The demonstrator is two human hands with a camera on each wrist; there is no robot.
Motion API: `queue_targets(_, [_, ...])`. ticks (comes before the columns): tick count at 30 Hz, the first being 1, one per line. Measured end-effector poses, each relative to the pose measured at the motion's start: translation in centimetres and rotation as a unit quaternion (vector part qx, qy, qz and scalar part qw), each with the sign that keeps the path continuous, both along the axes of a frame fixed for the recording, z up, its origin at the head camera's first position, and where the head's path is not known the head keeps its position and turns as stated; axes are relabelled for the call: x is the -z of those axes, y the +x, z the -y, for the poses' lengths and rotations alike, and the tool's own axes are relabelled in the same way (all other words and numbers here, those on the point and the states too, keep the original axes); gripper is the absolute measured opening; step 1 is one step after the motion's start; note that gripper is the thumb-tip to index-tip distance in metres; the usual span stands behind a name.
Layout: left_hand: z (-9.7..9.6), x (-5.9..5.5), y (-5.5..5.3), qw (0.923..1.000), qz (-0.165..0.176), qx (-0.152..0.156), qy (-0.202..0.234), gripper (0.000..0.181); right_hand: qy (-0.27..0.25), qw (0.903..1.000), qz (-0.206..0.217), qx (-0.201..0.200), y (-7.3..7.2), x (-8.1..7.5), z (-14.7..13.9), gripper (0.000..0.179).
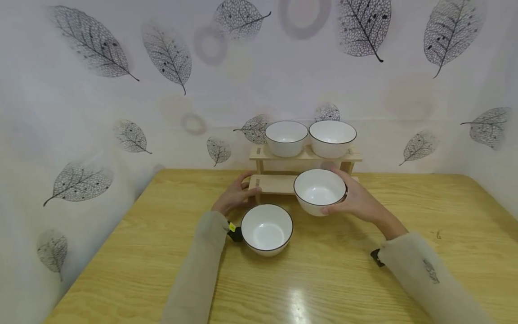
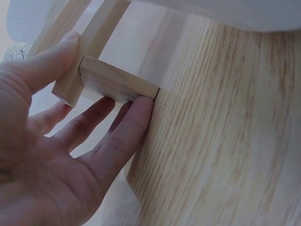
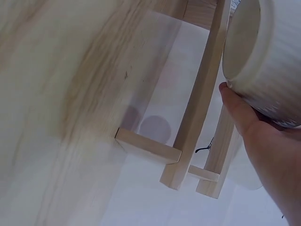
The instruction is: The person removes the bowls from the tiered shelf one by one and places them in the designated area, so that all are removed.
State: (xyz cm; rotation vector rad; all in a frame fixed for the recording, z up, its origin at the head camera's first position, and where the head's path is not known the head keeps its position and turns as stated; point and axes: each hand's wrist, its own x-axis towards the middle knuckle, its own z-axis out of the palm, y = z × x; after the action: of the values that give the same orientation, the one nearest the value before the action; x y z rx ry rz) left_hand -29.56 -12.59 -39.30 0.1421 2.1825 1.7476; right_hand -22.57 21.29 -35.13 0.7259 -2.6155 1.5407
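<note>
We note the black-rimmed white bowl [image 1: 319,192] just right of centre frame, right hand [image 1: 358,200] with fingers clamped on its side, left hand [image 1: 234,194] gripping the low wooden shelf [image 1: 275,183]; best, we judge, bowl level, shelf braced, no knocking of rims.

Nothing legible: the dark marks [image 1: 430,271] on the right sleeve [image 1: 417,258] and wooden rack [image 1: 277,183] are too small

In the head view, the bowl [image 1: 319,191] hides part of the lower shelf [image 1: 277,184], and the right hand [image 1: 355,200] covers part of the bowl. The right wrist view cuts the bowl off. The sleeve [image 1: 439,290] bears print [image 1: 430,271] too small to read. The surface [image 1: 344,288] runs past the bottom edge.
</note>
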Motion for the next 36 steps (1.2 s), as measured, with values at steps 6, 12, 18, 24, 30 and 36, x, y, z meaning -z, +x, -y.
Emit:
queue_targets(6, [0.0,0.1,0.0,1.0000,-0.003,-0.002,-0.003,0.070,0.014,0.9999,0.001,0.006,0.7,0.1,-0.4,0.107])
queue_targets(12, [0.0,0.2,0.2,1.0000,-0.005,0.003,0.006,0.069,0.027,0.9996,-0.008,-0.001,1.3,0.2,-0.8,0.106])
queue_targets(18, [0.0,0.3,0.2,0.9998,-0.003,0.005,0.020,0.068,0.047,0.9988,-0.011,-0.005,1.8,-0.1,-1.0,0.112])
queue_targets(24, [0.0,0.3,0.2,0.9999,-0.004,0.004,0.016,0.067,0.055,0.9983,-0.015,-0.014,2.2,-0.1,-1.1,0.111])
queue_targets(30, [0.0,0.2,0.2,0.9998,-0.006,0.005,0.019,0.068,0.066,0.9975,-0.010,-0.025,2.7,-0.1,-1.4,0.113])
queue_targets(36, [0.0,0.2,0.2,0.9997,-0.001,0.001,0.023,0.068,0.069,0.9967,-0.004,-0.044,2.9,-0.1,-1.4,0.113])
